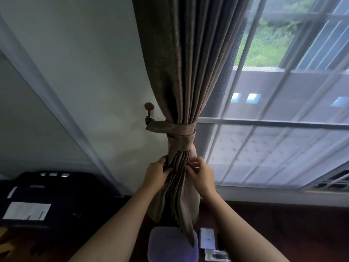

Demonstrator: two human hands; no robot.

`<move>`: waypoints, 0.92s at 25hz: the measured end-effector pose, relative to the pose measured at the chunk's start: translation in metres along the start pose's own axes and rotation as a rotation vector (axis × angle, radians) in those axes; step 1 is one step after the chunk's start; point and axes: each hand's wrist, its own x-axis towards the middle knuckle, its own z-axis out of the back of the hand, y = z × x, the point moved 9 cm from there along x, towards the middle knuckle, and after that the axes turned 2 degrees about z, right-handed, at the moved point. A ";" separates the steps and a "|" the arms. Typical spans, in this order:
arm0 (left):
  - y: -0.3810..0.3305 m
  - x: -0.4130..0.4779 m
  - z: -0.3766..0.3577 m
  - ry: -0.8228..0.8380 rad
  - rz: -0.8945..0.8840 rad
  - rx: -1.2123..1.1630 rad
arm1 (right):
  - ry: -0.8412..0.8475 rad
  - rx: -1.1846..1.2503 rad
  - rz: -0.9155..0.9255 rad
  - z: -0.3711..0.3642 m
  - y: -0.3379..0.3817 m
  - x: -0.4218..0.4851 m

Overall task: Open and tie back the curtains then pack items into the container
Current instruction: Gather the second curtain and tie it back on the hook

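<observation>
A brown curtain [190, 63] hangs gathered to the left of the window. A matching fabric tie-back [177, 130] wraps round it and loops onto a round wooden wall hook [149, 110]. Below the tie, my left hand [156, 173] grips the left folds of the gathered cloth. My right hand [199, 172] pinches the folds on the right side. A pale purple container [170, 244] stands on the dark surface right under the curtain's tail, which hangs over its top.
A white card [207, 238] and a small packet [217, 255] lie to the right of the container on the dark wooden surface [283, 224]. A black bag with white labels [37, 201] sits at the left. The barred window [273, 118] fills the right.
</observation>
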 end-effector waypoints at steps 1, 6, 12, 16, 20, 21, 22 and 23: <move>0.002 -0.001 0.001 -0.004 -0.008 -0.010 | 0.020 -0.006 0.002 -0.005 -0.003 -0.002; 0.022 0.000 -0.005 0.088 0.043 0.066 | 0.177 -0.064 -0.014 -0.029 -0.009 -0.009; 0.039 0.002 -0.010 0.103 0.023 0.356 | 0.073 -0.272 0.148 -0.027 0.004 -0.006; 0.041 0.005 0.026 -0.130 -0.066 0.504 | -0.013 -0.376 0.176 -0.002 -0.006 -0.003; 0.042 -0.010 -0.009 -0.018 -0.124 0.421 | 0.083 -0.317 0.232 -0.021 -0.003 -0.016; 0.043 -0.014 -0.015 0.011 -0.128 0.370 | 0.090 -0.297 0.236 -0.025 -0.005 -0.020; 0.042 -0.016 -0.017 0.010 -0.126 0.315 | 0.082 -0.279 0.240 -0.027 -0.006 -0.023; 0.041 -0.017 -0.014 -0.023 -0.119 0.271 | 0.061 -0.263 0.240 -0.026 -0.007 -0.025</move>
